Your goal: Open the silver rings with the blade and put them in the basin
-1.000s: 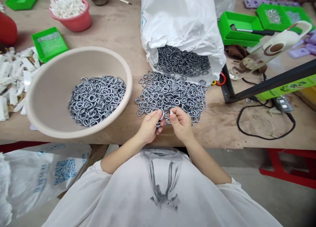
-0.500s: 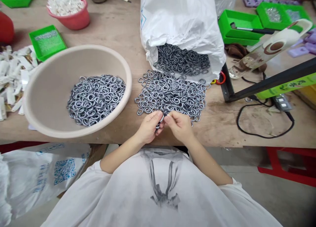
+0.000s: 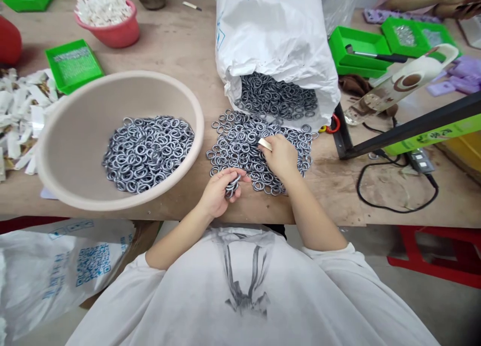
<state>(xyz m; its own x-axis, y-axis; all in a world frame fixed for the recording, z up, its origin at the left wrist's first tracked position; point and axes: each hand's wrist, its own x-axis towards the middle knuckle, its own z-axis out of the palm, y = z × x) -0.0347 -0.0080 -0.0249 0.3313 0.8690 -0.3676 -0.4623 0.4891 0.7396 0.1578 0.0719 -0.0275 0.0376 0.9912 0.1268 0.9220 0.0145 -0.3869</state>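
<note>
Left hand [image 3: 218, 194] (head view): curled around a few rings [image 3: 233, 186], clamped on them with thumb and fingers (count hard to tell), above the near edge of the table [image 3: 180, 40].
Right hand [image 3: 283, 158]: pinched on a pale stick [image 3: 265, 144], over the pile [image 3: 240, 140] of loose rings, well apart from the left hand; contact with the pile impossible to tell.
Pile: spread on the table between both hands and the sack [image 3: 278, 35] (single rings scattered along the border).
Sack: lying behind the pile, mouth toward the person, more rings inside the opening.
Basin [image 3: 78, 145]: to the left of the pile, rings heaped toward its right side.
Green tray [image 3: 83, 84]: just behind the basin (small pieces inside).
Red bowl [image 3: 116, 37]: farther back, full of white bits.
Bottle [image 3: 404, 80]: tilted, to the right of the sack, behind a dark metal frame [image 3: 409, 129].
</note>
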